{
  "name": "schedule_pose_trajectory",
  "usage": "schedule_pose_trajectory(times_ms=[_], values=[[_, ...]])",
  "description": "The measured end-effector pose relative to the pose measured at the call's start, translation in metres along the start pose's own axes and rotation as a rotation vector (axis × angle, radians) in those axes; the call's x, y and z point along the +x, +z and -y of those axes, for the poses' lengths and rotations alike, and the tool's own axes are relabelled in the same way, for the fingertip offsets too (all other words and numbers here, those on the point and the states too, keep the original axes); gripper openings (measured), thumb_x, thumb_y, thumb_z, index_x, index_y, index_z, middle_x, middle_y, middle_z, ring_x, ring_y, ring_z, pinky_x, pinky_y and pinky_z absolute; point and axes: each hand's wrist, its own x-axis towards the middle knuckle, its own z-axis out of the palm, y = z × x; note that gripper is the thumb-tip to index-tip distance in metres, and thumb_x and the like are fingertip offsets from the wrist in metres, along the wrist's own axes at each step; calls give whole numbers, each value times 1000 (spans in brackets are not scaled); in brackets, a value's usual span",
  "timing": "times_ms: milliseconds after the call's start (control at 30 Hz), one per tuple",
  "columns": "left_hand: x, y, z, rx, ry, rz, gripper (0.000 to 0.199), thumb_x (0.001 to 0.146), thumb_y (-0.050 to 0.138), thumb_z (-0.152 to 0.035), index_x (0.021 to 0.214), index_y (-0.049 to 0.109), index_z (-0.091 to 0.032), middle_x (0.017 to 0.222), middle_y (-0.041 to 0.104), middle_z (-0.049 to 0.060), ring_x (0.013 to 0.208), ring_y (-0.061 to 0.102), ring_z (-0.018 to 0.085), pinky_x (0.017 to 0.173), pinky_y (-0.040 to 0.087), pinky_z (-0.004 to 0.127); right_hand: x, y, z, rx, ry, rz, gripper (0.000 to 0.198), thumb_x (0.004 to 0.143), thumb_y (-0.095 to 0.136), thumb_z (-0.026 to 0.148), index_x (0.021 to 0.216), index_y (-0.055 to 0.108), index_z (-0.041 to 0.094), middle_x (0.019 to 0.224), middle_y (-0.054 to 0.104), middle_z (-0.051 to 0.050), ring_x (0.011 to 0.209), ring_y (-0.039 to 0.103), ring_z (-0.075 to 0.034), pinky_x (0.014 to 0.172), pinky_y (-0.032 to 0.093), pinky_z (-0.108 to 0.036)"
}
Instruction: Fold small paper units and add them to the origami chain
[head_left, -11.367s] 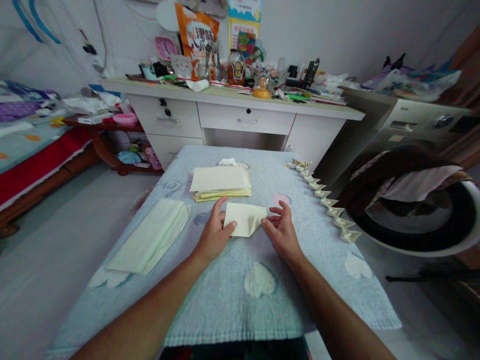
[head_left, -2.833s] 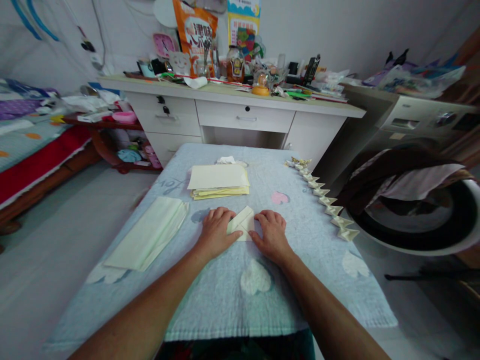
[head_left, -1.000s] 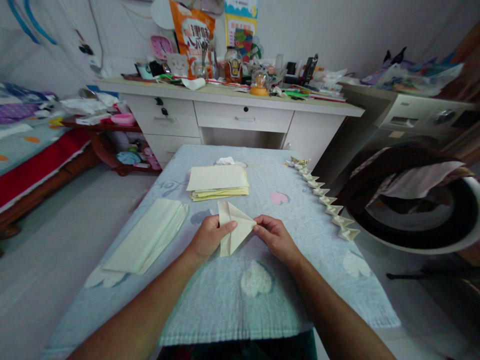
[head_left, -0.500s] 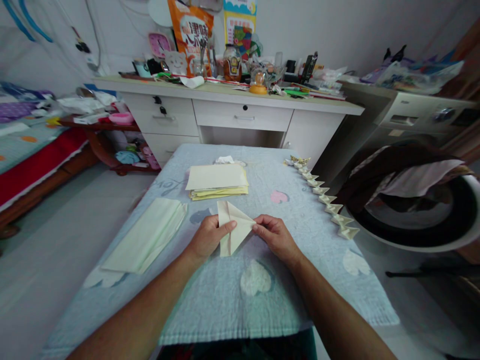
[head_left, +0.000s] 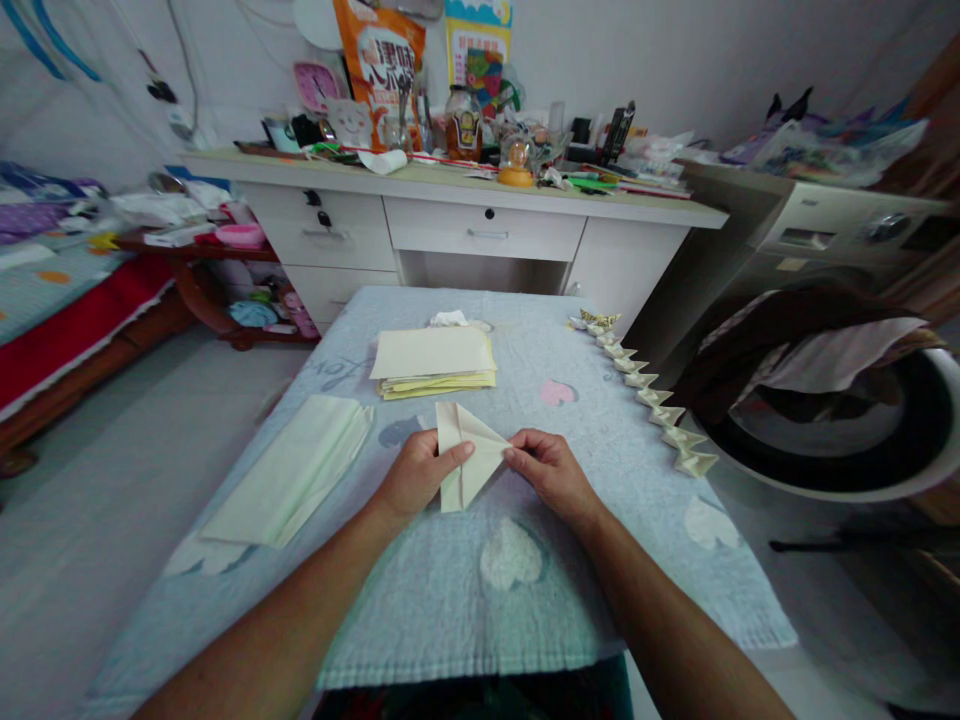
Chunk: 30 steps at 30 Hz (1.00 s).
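Note:
Between my two hands is a cream sheet of folded paper (head_left: 474,462), creased to a triangular point on its right with a straight flap along its left. My left hand (head_left: 420,470) grips the left side, thumb on top and the other fingers hidden underneath. The pointed right tip is pinched between thumb and forefinger of my right hand (head_left: 551,468). Beyond the hands lies a stack of cream and yellow paper (head_left: 431,358). To the left rests a pile of long, pale folded paper (head_left: 289,470).
A row of folded paper shapes (head_left: 651,397) runs along the right edge of the cloth-covered table (head_left: 585,600). Crumpled white tissue (head_left: 448,319) sits behind the stack. A cluttered desk (head_left: 450,185) stands at the back, with a washing machine (head_left: 814,240), its door open, at right.

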Motion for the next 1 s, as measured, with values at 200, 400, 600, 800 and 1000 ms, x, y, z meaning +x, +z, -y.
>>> schedule_pose_trajectory(times_ms=[200, 400, 600, 800, 1000], values=[[0, -1, 1, 66, 26, -6, 35, 73, 67, -44, 84, 72, -11, 76, 72, 5, 64, 60, 17, 56, 45, 24, 0, 0, -1, -4, 2, -6, 26, 79, 64, 42, 70, 64, 17, 62, 53, 2, 59, 45, -11, 55, 35, -21], [1, 0, 4, 83, 49, -16, 36, 75, 65, -44, 86, 71, -11, 76, 70, 5, 63, 59, 15, 55, 45, 23, 0, -1, -1, -21, -10, 12, 23, 79, 64, 41, 76, 65, 17, 69, 57, 1, 65, 49, -12, 60, 37, -22], [1, 0, 6, 101, 63, -26, 35, 75, 65, -44, 86, 70, -11, 79, 71, 6, 65, 60, 17, 57, 46, 24, 0, -1, 2, -50, -7, 29, 24, 79, 63, 42, 77, 65, 17, 70, 58, 0, 66, 50, -13, 62, 39, -24], [2, 1, 6, 172, 48, -20, 40, 76, 62, -47, 87, 70, -10, 77, 71, 6, 66, 62, 18, 57, 46, 25, 2, -1, -2, -166, -18, -13, 22, 79, 61, 39, 72, 63, 18, 67, 57, 1, 66, 50, -13, 64, 38, -25], [4, 1, 11, 325, 85, -32, 41, 79, 57, -50, 86, 70, -11, 75, 71, 5, 65, 61, 18, 54, 43, 24, 1, -1, -7, -358, -61, -59, 20, 81, 58, 34, 70, 64, 19, 69, 59, 0, 74, 53, -16, 73, 38, -28]])
